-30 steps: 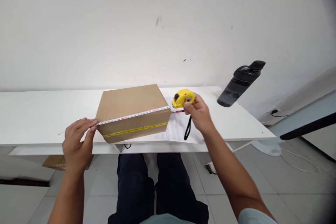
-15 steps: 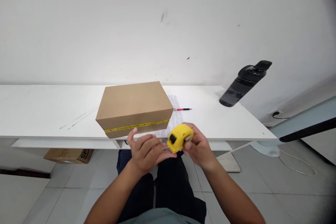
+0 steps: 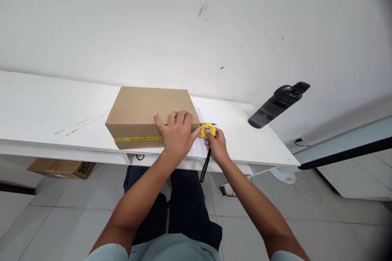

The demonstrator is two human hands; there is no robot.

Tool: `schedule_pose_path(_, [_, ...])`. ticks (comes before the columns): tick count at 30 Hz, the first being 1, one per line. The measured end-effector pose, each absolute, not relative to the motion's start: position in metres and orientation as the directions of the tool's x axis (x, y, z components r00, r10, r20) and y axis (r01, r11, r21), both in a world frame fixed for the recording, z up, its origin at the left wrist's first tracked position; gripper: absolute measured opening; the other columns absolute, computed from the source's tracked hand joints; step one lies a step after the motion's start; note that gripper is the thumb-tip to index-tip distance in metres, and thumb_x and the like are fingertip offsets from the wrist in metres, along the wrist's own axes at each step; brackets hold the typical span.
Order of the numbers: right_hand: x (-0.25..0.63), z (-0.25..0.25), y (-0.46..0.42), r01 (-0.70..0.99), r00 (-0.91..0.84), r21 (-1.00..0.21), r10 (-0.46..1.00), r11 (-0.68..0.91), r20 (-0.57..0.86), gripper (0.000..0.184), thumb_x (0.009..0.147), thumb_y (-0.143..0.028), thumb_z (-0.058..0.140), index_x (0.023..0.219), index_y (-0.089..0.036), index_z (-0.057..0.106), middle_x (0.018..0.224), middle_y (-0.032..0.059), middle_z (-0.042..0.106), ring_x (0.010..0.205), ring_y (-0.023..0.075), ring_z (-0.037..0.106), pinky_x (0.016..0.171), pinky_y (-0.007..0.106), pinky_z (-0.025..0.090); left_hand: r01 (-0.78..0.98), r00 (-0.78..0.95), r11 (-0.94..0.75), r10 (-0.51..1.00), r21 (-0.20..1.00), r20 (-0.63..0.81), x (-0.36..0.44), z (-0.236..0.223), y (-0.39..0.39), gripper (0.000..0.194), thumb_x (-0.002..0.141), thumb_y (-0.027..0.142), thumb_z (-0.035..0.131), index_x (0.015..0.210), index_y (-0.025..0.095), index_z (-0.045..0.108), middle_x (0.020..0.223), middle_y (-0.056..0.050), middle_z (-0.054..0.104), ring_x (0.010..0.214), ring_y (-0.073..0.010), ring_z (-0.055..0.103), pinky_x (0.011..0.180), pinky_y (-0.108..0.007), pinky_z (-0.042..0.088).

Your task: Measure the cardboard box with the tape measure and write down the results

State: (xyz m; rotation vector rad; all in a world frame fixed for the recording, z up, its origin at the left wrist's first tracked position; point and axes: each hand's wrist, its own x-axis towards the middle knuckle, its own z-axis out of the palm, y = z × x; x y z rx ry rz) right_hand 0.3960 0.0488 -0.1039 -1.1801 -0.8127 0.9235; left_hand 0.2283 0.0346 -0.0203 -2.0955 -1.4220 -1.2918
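A yellow tape measure (image 3: 209,128) is held in my right hand (image 3: 218,147), just beyond the right end of the brown cardboard box (image 3: 153,106). Its black wrist strap (image 3: 205,166) dangles below. My left hand (image 3: 177,134) rests over the box's front top edge with fingers spread, its thumb reaching toward the tape measure. Whether the thumb touches the case I cannot tell. Along the box's front runs a yellow strip (image 3: 137,138), partly covered by my left hand. A pen (image 3: 214,124) lies mostly hidden behind the tape measure, on a printed sheet (image 3: 197,149).
A dark bottle (image 3: 275,106) stands at the right of the white table (image 3: 245,142), against the wall. Below the table on the left lies another cardboard box (image 3: 61,168). A cable (image 3: 140,157) loops on the lower shelf.
My right hand has carried the tape measure up to the box's right end. My left hand has moved from near the tape measure onto the box. The view has shifted and tilted.
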Motion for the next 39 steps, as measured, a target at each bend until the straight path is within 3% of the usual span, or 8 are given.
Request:
schedule_pose_path(7, [0.415,-0.103,0.066,-0.101,0.444,-0.991,0.895,0.093,0.039,0.061,0.069,-0.059,0.081,0.107,-0.019,0.054,0.060,-0.0108,0.055,0.041,0.0057,0.045,0.036,0.017,0.031,0.751,0.318,-0.658,0.436,0.057,0.842,0.170,-0.011,-0.009,0.032,0.087,0.029,0.066,0.118,0.021,0.067,0.114,-0.007,0.076,0.110,-0.0280,0.066,0.126,-0.059,0.020])
schedule_pose_path(14, [0.417,-0.105,0.074,-0.117,0.497,-0.987,0.867,0.110,0.037,0.060,0.070,-0.058,0.082,0.107,-0.020,0.055,0.067,-0.0085,0.058,0.043,0.0057,0.045,0.038,0.019,0.032,0.688,0.353,-0.700,0.553,0.192,0.755,0.083,-0.009,-0.021,0.042,0.093,0.012,0.051,0.131,0.027,0.062,0.150,-0.009,0.055,0.152,-0.0341,0.031,0.121,-0.063,0.031])
schedule_pose_path(18, [0.418,-0.095,0.073,-0.122,0.580,-0.975,0.811,0.186,0.082,0.062,0.069,-0.061,0.081,0.107,-0.021,0.052,0.075,-0.0075,0.057,0.048,0.0055,0.047,0.042,0.019,0.036,0.689,0.250,-0.668,0.583,0.281,0.773,0.065,-0.019,-0.006,0.045,0.097,0.010,0.044,0.134,0.030,0.060,0.155,-0.008,0.048,0.149,-0.0295,0.037,0.120,-0.057,0.038])
schedule_pose_path(24, [0.397,-0.040,0.022,-0.133,0.689,-0.885,0.683,0.446,0.241,0.053,0.075,-0.060,0.080,0.102,-0.026,0.050,0.088,-0.0054,0.057,0.052,0.0034,0.047,0.045,0.017,0.040,0.759,0.255,-0.650,0.349,0.037,0.902,0.105,-0.029,-0.035,0.048,0.093,0.024,0.064,0.140,0.029,0.053,0.145,-0.012,0.058,0.142,-0.0297,0.049,0.121,-0.058,0.035])
schedule_pose_path(28, [0.356,-0.027,-0.043,-0.271,0.346,-0.900,0.907,0.342,0.240,0.050,0.073,-0.057,0.085,0.103,-0.029,0.055,0.076,-0.0048,0.057,0.048,0.0072,0.046,0.037,0.018,0.036,0.638,0.345,-0.769,0.243,-0.037,0.907,0.135,-0.021,-0.057,0.032,0.095,0.039,0.066,0.124,0.027,0.061,0.112,-0.006,0.075,0.115,-0.0213,0.067,0.121,-0.053,0.039])
schedule_pose_path(32, [0.332,-0.037,-0.072,-0.389,-0.064,-0.913,0.985,0.121,0.158,0.048,0.078,-0.055,0.082,0.110,-0.030,0.057,0.069,-0.0062,0.058,0.043,0.0063,0.039,0.038,0.018,0.035,0.576,0.449,-0.807,0.181,-0.129,0.875,0.139,-0.010,-0.059,0.022,0.087,0.026,0.077,0.107,0.030,0.070,0.094,0.002,0.078,0.099,-0.0155,0.069,0.117,-0.040,0.046])
schedule_pose_path(35, [0.330,-0.041,-0.070,-0.452,-0.126,-0.889,0.981,0.075,0.147,0.042,0.081,-0.049,0.082,0.110,-0.029,0.058,0.072,-0.0066,0.060,0.043,0.0039,0.037,0.038,0.015,0.031,0.597,0.477,-0.785,0.178,-0.169,0.861,0.133,-0.006,-0.059,0.025,0.082,0.019,0.081,0.101,0.033,0.073,0.092,0.007,0.080,0.095,-0.0135,0.069,0.117,-0.037,0.044])
schedule_pose_path(39, [0.334,-0.035,-0.071,-0.444,-0.117,-0.890,0.979,0.100,0.168,0.038,0.080,-0.039,0.086,0.107,-0.028,0.062,0.082,-0.0039,0.068,0.059,0.0059,0.057,0.054,0.015,0.050,0.565,0.557,-0.785,0.136,-0.254,0.819,0.124,-0.004,-0.060,0.018,0.088,0.015,0.073,0.099,0.029,0.074,0.099,0.004,0.081,0.097,-0.0136,0.068,0.116,-0.036,0.044])
